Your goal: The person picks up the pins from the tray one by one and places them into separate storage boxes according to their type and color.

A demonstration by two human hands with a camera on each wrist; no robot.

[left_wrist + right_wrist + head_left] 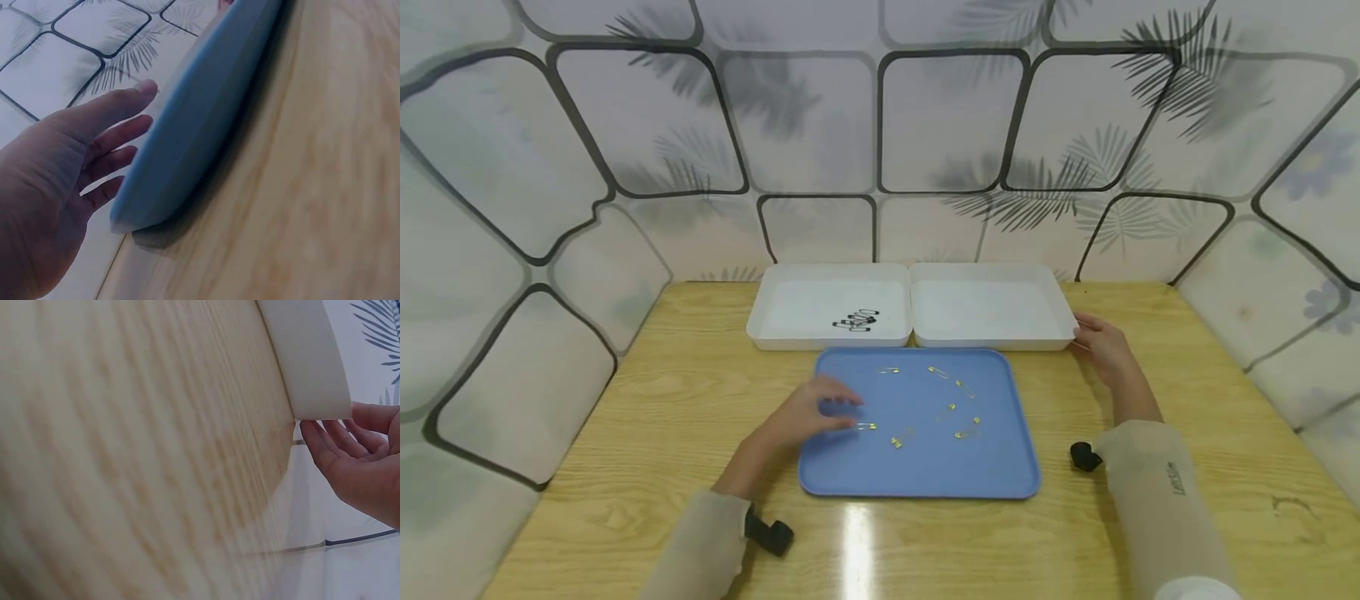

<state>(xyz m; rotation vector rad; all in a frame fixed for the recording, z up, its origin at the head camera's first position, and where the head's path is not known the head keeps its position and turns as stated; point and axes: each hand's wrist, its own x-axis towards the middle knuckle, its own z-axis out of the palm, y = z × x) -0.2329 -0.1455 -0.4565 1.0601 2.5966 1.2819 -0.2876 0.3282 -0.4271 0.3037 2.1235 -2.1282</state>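
Over the left part of the blue tray (925, 475), my left hand (808, 408) reaches in with thumb and fingers apart. Its fingertips are close to a gold safety pin (867, 426); whether they touch it is unclear. In the left wrist view the tray's side wall (187, 131) hides the pins beside the left hand (56, 169). More gold safety pins (966, 433) lie scattered across the blue tray. At the front right corner of the right white tray (992, 342), my right hand (1103, 348) touches the outer wall (315, 369) with thumb and fingertips.
Left of that tray, edge to edge, stands another white tray (827, 342) holding a small heap of black safety pins (857, 321). Both stand behind the blue tray on the wooden table (647, 433). A patterned backdrop (820, 125) rises behind and at both sides.
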